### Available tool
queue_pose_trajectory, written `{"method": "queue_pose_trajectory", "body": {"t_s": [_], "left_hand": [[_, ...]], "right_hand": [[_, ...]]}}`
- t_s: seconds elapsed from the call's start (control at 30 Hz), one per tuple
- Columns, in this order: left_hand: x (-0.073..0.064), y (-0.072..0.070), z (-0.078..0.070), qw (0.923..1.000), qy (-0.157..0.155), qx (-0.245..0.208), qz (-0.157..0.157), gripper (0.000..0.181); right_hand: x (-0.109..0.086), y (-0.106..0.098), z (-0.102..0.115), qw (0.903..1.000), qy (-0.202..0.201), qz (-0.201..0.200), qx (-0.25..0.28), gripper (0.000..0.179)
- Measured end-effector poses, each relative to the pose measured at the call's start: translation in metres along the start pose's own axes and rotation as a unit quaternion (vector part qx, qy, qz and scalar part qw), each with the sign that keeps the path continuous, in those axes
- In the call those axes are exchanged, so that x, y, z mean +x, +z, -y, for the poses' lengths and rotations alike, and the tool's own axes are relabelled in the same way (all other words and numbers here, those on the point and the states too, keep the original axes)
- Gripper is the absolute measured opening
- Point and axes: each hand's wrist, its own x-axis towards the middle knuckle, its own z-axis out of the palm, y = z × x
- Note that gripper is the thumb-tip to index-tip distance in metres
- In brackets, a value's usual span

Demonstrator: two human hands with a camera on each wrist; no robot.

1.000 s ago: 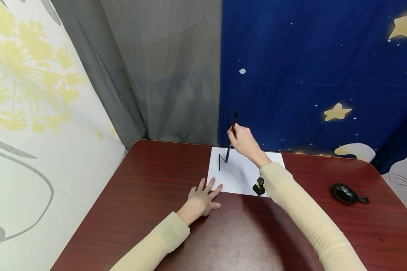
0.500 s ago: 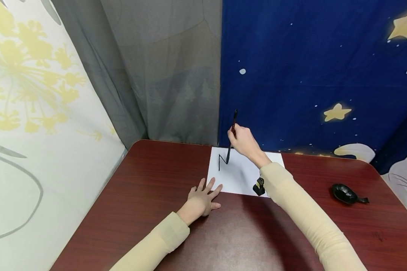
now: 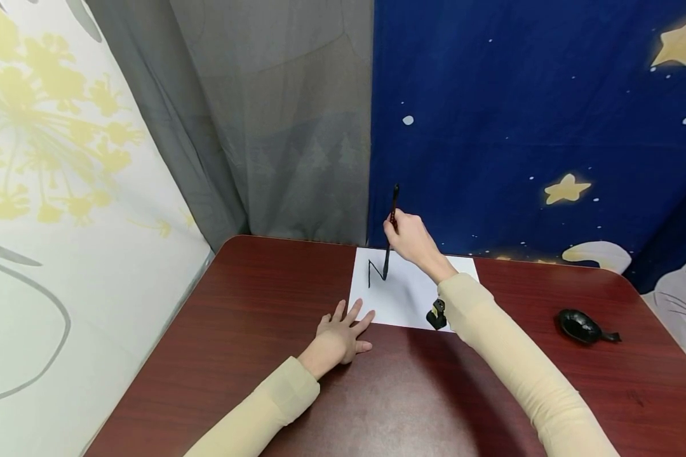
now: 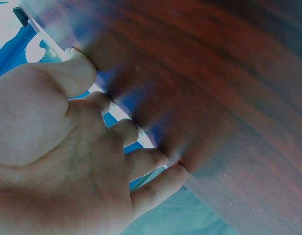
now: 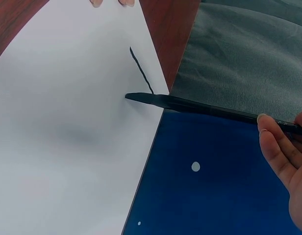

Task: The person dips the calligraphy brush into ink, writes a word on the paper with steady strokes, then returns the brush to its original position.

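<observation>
My right hand point(image 3: 413, 238) pinches a dark writing brush point(image 3: 393, 209) partway up its handle, the brush nearly upright. Its black tip point(image 5: 136, 96) meets the white sheet of paper point(image 3: 411, 298) near the far left part. A thin black stroke point(image 3: 369, 274) runs up and down there, and a slanting line goes from its top to the brush tip. My left hand point(image 3: 337, 339) lies spread with its fingertips at the paper's near left corner. In the left wrist view, the palm of the left hand point(image 4: 67, 132) shows with fingertips down on the table.
A black gourd-shaped dish point(image 3: 582, 326) sits on the red-brown table point(image 3: 251, 317) at the right. Behind the table's far edge hang a grey curtain point(image 3: 297, 127) and a blue star-patterned one point(image 3: 463, 127). A small black device point(image 3: 436, 315) is at the right cuff.
The brush tip has moved slightly right and toward me, and the slanting line has grown longer. My left hand has stayed in place.
</observation>
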Motion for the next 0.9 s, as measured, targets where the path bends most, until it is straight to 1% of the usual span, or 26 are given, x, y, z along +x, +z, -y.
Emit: {"method": "queue_pose_trajectory", "body": {"t_s": [0.17, 0.23, 0.37, 0.4, 0.5, 0.6, 0.7, 0.83, 0.9], "left_hand": [[0.003, 0.002, 0.0, 1.0, -0.003, 0.004, 0.003, 0.065], [0.004, 0.003, 0.001, 1.0, -0.001, 0.002, 0.007, 0.066], [0.011, 0.011, 0.004, 1.0, 0.007, 0.003, 0.005, 0.066], [0.011, 0.011, 0.004, 1.0, 0.006, 0.004, 0.005, 0.066], [0.007, 0.006, 0.002, 1.0, 0.003, 0.001, 0.003, 0.066], [-0.001, -0.001, 0.0, 1.0, 0.002, -0.002, 0.0, 0.065], [-0.005, -0.003, 0.0, 1.0, 0.005, -0.006, -0.002, 0.065], [-0.003, -0.002, 0.0, 1.0, 0.002, -0.004, 0.002, 0.065], [0.001, 0.0, 0.0, 1.0, 0.0, 0.001, 0.008, 0.065]], "right_hand": [[0.0, -0.001, 0.0, 1.0, -0.004, 0.0, -0.002, 0.021], [0.0, -0.001, 0.0, 1.0, -0.003, 0.0, -0.004, 0.021], [-0.001, -0.001, 0.0, 1.0, 0.001, 0.002, -0.005, 0.021], [-0.001, -0.001, 0.0, 1.0, 0.003, 0.003, -0.004, 0.021], [-0.002, -0.001, 0.0, 0.9999, 0.007, 0.007, -0.001, 0.021], [-0.003, -0.001, 0.0, 0.9999, 0.009, 0.01, -0.002, 0.022], [-0.003, -0.002, 0.0, 0.9999, 0.008, 0.013, -0.003, 0.022], [-0.004, -0.003, 0.0, 0.9999, 0.009, 0.013, -0.001, 0.022], [-0.004, -0.003, 0.001, 0.9999, 0.008, 0.013, -0.001, 0.022]]}}
